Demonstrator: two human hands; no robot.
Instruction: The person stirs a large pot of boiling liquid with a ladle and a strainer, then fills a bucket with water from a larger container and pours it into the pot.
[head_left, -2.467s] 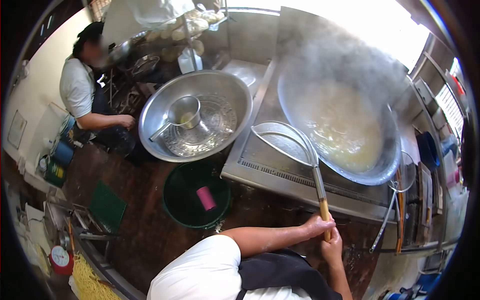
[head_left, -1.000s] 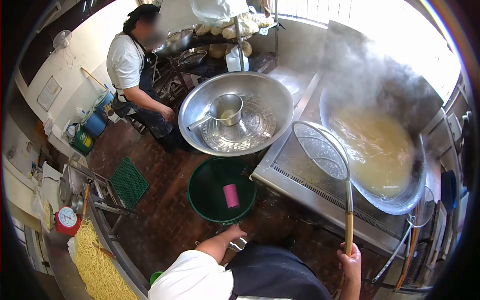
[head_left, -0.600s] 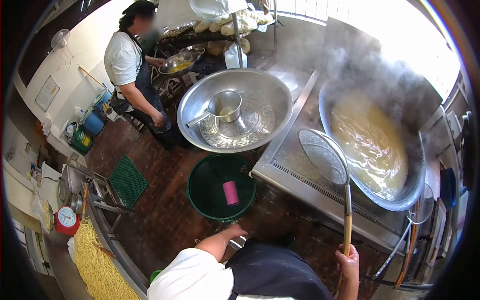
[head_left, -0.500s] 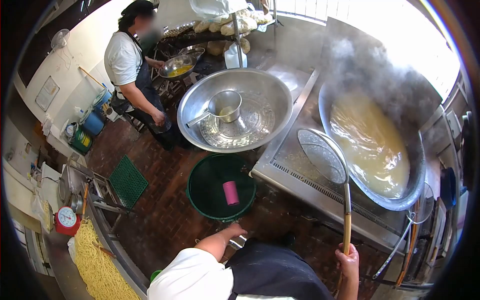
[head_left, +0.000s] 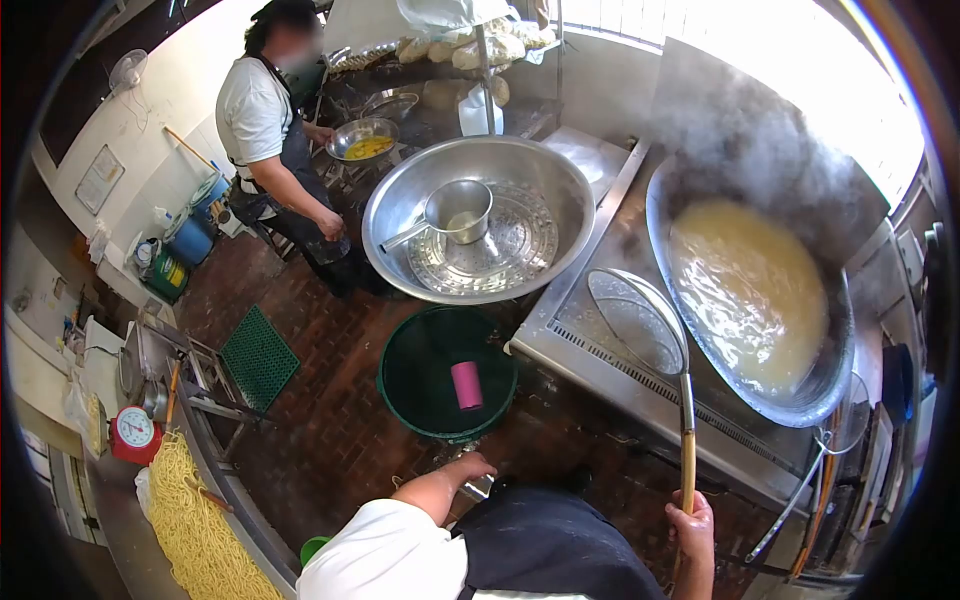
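Note:
My right hand (head_left: 691,525) is wrapped around the bamboo handle of a long-handled mesh strainer (head_left: 640,322). The round strainer head is held over the steel counter (head_left: 570,320), left of a large wok (head_left: 838,385) of cloudy, steaming liquid (head_left: 745,290). In front of my apron, my left hand (head_left: 468,468) looks closed beside a small shiny metal piece (head_left: 480,488). Its fingers are mostly hidden, and I cannot make out what the piece is. Just beyond this hand stands a dark green tub (head_left: 382,385) with a pink cylinder (head_left: 466,385) inside.
A wide steel basin (head_left: 375,235) holds a handled steel pot (head_left: 462,212). At the back left a co-worker (head_left: 262,130) holds a metal bowl (head_left: 365,140) with yellow contents. Yellow noodles (head_left: 195,520) lie on the left counter by a red scale (head_left: 135,432). A green mat (head_left: 258,358) lies on the floor.
The strainer head has shifted slightly left, away from the wok. The co-worker's bowl shows more of its yellow contents. The whole view has moved a little.

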